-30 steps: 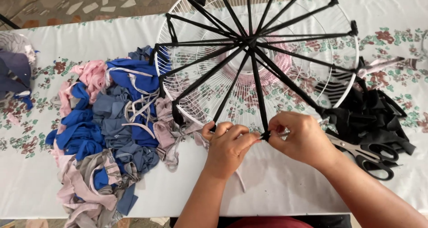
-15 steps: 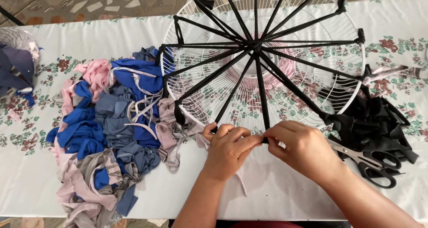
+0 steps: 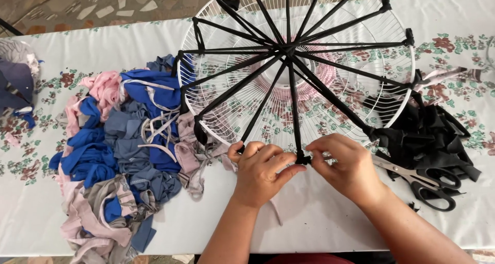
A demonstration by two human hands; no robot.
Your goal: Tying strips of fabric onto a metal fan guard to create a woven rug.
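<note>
Head view shows us at the near edge of the desk [image 3: 319, 228], both hands pinched together on one black fabric strip [image 3: 295, 114] where it meets the rim of the white wire fan guard [image 3: 397, 96], at about 6 o'clock on the ring. Our left hand [image 3: 260, 171] clamps the knot [image 3: 303, 159] from the 9 o'clock side, thumb and forefinger closed on it; our right hand [image 3: 346, 166] closes on it from 3 o'clock. We judge the knot wants drawing down snug against the wire while the strip stays taut toward the hub, so this spoke matches the tension of the others radiating from the centre. We should keep the pull even from both sides, or the knot may slide along the rim. Scissors [image 3: 428, 184] lie at 3 o'clock of our right hand, just beside the black scrap heap [image 3: 433, 135]; a pile of blue, pink and grey strips [image 3: 118, 155] sits at 9 o'clock
</note>
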